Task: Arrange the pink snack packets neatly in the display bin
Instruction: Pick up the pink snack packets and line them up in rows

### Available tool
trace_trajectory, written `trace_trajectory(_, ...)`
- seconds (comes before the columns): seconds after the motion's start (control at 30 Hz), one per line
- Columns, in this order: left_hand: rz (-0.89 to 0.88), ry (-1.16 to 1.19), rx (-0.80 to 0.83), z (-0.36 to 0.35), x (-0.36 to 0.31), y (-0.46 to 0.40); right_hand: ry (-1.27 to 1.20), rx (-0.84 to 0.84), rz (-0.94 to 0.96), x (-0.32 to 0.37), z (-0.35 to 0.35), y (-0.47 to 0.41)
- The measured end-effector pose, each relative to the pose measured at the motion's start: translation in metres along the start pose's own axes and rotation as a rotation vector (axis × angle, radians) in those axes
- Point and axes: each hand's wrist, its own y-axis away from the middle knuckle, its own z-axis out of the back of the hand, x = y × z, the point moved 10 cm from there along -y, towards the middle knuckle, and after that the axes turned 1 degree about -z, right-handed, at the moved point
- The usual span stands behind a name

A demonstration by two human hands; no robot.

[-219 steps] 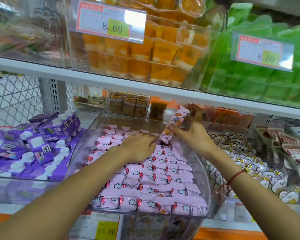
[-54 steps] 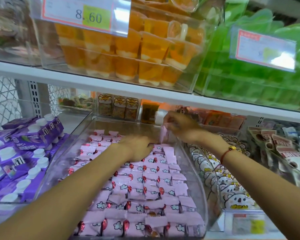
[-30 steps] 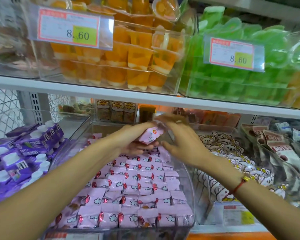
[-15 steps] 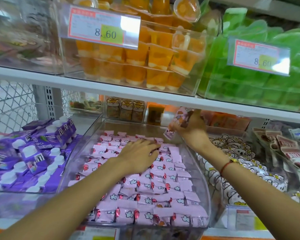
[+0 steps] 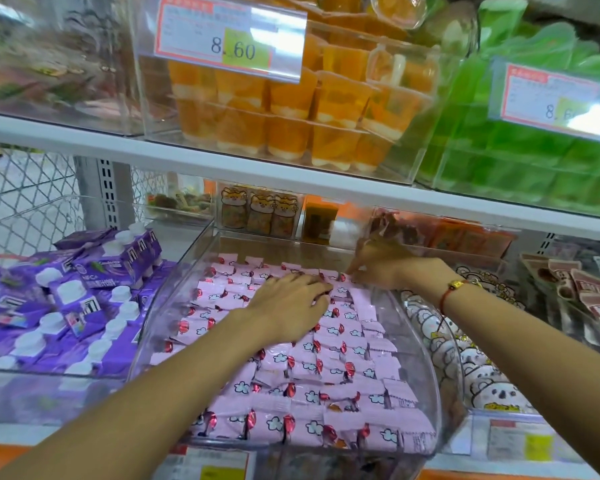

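The small pink flower-printed snack packets are laid in rows inside the clear curved plastic display bin. The left hand is pressed flat on the rows; the right hand fingers a back-row packet, grip indistinct. Finished rows risk being dragged askew if the flat palm is slid

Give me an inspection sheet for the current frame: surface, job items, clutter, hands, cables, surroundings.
Surface: clear bin on a white shelf.
Job's things: pink packets fill the bin in rough rows; back strip of the bin floor is bare.
Clutter: nothing seen.
Hands: left hand lies flat on the packets; right hand reaches down at the back right row, its fingertips blurred, grip unclear.
Cables: nothing seen.
Surroundings: purple cartons to the left, bear-print packs to the right, orange cups and green packs above, price tag reading 8.60.
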Motion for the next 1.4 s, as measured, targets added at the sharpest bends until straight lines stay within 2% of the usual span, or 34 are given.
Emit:
trace_trajectory(0.07, -0.004, 0.009, 0.002, 0.000, 0.000, 0.000, -0.020, -0.031, 0.014, 0.003, 0.005, 0.000)
trace_trajectory(0.23, -0.011, 0.042, -0.008, 0.005, -0.001, 0.001, -0.126, -0.378, 0.012, 0.000, 0.044, 0.016)
trace_trajectory(0.33, -0.051, 0.038, -0.047, 0.016, -0.010, -0.003, -0.103, -0.431, 0.069, 0.006, 0.047, 0.028)
trace_trajectory(0.47, -0.166, 0.082, 0.021, 0.012, -0.031, -0.009, 0.010, -0.341, 0.083, 0.012, 0.034, 0.026)
trace_trajectory(0.63, -0.146, -0.041, 0.140, -0.008, -0.025, -0.010, 0.043, -0.094, 0.017, 0.010, 0.016, 0.014)
trace_trajectory(0.73, -0.137, -0.088, 0.147, -0.007, -0.023, -0.012, -0.011, 0.007, 0.000, 0.011, 0.008, 0.011)
trace_trajectory(0.8, -0.142, -0.105, 0.156, -0.008, -0.024, -0.013, -0.088, 0.006, -0.008, 0.010, 0.009, 0.011)
trace_trajectory(0.93, -0.143, -0.093, 0.160, -0.008, -0.024, -0.014, -0.180, -0.109, -0.030, 0.005, 0.016, 0.014)
trace_trajectory(1.07, -0.146, -0.101, 0.149, -0.009, -0.023, -0.015, -0.272, -0.251, 0.034, 0.003, 0.022, 0.021)
trace_trajectory(1.23, -0.163, -0.097, 0.124, -0.009, -0.023, -0.016, -0.839, -0.418, 0.026, -0.020, 0.023, 0.034)
trace_trajectory(1.33, -0.166, -0.071, 0.131, -0.010, -0.024, -0.015, -1.162, -0.709, -0.073, -0.041, 0.032, 0.054)
trace_trajectory(1.4, -0.129, 0.073, 0.128, -0.007, -0.020, -0.013, -1.295, -0.873, -0.138, -0.049, 0.034, 0.071)
